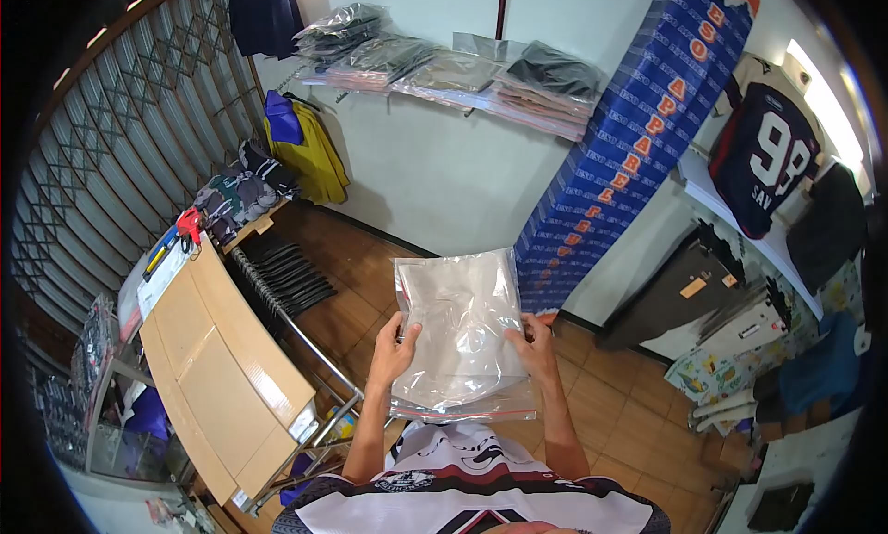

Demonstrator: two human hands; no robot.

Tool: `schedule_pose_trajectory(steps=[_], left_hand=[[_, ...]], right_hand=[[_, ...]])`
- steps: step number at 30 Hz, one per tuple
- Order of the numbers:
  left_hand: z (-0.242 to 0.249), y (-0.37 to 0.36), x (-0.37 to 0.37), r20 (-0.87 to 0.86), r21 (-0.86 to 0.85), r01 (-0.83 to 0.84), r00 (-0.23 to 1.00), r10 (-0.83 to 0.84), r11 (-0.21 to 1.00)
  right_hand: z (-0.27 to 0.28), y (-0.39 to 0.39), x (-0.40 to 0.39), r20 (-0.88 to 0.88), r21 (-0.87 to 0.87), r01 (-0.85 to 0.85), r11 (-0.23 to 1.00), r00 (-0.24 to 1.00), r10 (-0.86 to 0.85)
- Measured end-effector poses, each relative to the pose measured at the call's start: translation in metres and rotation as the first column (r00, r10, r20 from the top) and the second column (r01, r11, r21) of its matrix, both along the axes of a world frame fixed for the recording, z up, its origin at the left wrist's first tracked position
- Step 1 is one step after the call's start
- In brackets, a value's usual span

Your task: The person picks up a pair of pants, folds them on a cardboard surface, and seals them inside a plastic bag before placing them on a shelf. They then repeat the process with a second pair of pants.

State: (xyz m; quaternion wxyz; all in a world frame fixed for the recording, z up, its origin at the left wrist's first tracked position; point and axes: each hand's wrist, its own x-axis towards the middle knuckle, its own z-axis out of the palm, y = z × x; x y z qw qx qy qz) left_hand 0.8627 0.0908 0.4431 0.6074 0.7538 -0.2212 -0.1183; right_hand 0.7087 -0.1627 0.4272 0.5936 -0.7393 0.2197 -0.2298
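In front of my body I hold up a clear plastic bag (458,335) with a folded pale beige garment inside. A red line runs along the bag's lower edge, the one nearer me. My left hand (396,349) grips its left side, thumb on top and fingers curled beneath. Gripping the right side in the same way is my right hand (534,347). Glare on the plastic hides details of the garment.
Flattened cardboard (217,349) lies on a table at left, with a red tool (190,225) at its far end. Black hangers (282,275) hang on a rail beside it. Bagged clothes fill the wall shelf (444,94). A blue banner (629,145) leans at right.
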Motion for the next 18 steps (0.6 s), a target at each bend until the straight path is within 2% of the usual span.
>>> schedule_pose_trajectory(steps=[5,10,17,18], left_hand=[[-0.005,-0.048,0.079,0.004,-0.045,0.004,1.000,-0.003,0.999],[0.020,-0.104,0.170,0.041,-0.116,0.023,0.999,-0.018,0.993],[0.055,-0.148,0.292,0.126,-0.146,0.047,0.992,-0.028,0.988],[0.066,-0.152,0.305,0.124,-0.148,0.049,0.992,-0.030,0.988]], right_hand=[[0.010,-0.050,0.076,-0.010,-0.008,-0.008,1.000,1.000,0.008],[0.039,-0.096,0.161,0.021,-0.026,0.022,0.999,1.000,-0.022],[0.088,-0.128,0.271,0.149,-0.023,0.082,0.996,0.986,-0.078],[0.088,-0.133,0.286,0.193,0.022,0.071,0.997,0.978,-0.074]])
